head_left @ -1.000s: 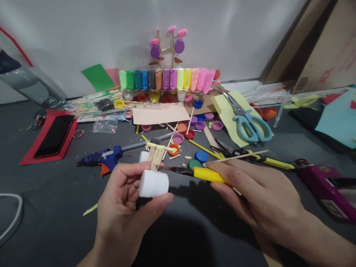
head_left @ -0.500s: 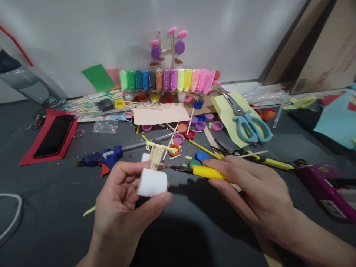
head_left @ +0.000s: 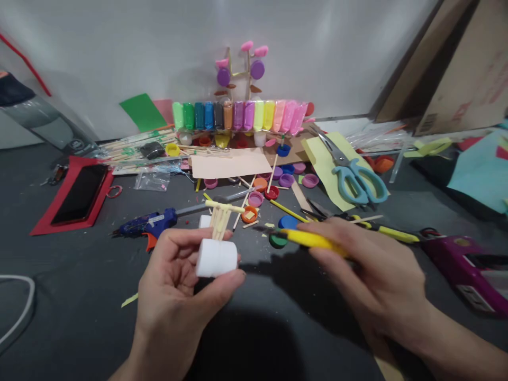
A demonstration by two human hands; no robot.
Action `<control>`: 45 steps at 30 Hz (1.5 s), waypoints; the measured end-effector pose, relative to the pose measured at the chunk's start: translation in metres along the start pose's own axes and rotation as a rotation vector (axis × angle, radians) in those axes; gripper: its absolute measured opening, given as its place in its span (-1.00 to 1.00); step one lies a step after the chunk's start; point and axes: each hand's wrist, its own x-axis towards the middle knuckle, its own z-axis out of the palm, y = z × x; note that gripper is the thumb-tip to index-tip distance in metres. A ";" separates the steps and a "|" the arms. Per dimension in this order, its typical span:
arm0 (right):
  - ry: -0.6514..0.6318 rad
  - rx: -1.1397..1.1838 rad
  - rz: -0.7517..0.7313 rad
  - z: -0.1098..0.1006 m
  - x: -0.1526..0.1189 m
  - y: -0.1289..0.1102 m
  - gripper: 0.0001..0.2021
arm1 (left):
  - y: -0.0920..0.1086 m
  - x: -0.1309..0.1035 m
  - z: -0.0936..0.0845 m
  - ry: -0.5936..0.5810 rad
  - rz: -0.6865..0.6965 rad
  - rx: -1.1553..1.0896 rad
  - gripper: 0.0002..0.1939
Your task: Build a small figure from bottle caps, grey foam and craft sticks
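Observation:
My left hand is closed on a small stick-and-cap model, its thumb under the white plastic cap. Short pale sticks rise from behind that cap, and a pale yellow stick lies across their tops. Another white cap shows behind the fingers. My right hand grips a yellow-handled craft knife, its thin dark blade blurred and pointing left. A gap separates the blade from the model. The knife passes just in front of a green bottle cap.
A blue glue gun lies left, near a phone on red paper. Scattered bottle caps and sticks lie beyond my hands. Blue-handled scissors rest on yellow paper at right, near pliers. Clay packs line the back wall.
The craft knife has moved right, away from the sticks, with my right hand. My left hand holds the model in almost the same place.

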 end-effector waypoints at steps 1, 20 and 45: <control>0.037 0.047 0.082 -0.001 0.002 0.003 -0.84 | -0.001 0.001 0.000 0.021 0.009 -0.019 -0.56; -0.300 -0.741 0.281 0.005 0.012 0.081 -0.79 | 0.014 0.019 -0.016 0.052 0.011 -0.330 -0.90; -0.439 0.021 0.118 0.051 0.048 -0.054 -0.92 | -0.010 0.006 -0.011 -0.080 0.165 -0.245 -0.88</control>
